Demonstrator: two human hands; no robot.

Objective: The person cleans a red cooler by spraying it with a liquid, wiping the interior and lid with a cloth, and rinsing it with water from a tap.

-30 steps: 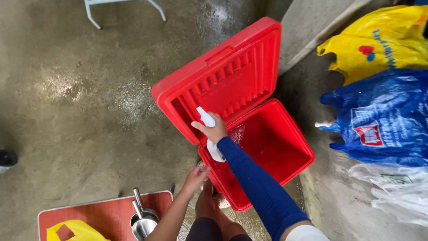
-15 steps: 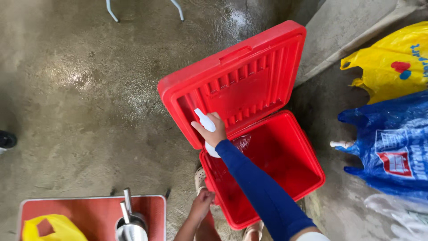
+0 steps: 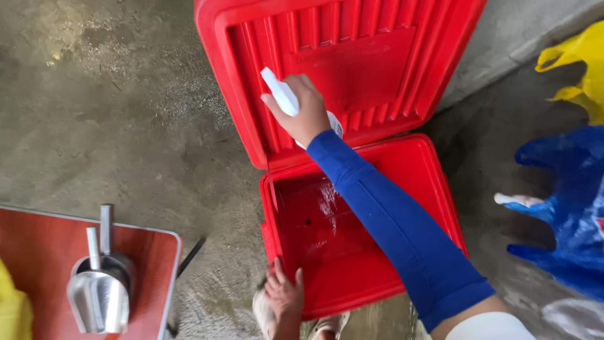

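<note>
We see a glossy red plastic cooler (image 3: 352,252) with a ribbed lid (image 3: 352,69), a smooth white plastic bottle (image 3: 281,93), shiny metal scoops (image 3: 100,293), and rough, damp concrete floor (image 3: 107,113)

Wet concrete floor (image 3: 113,126): red cooler (image 3: 352,252), bags (image 3: 566,201).
</note>
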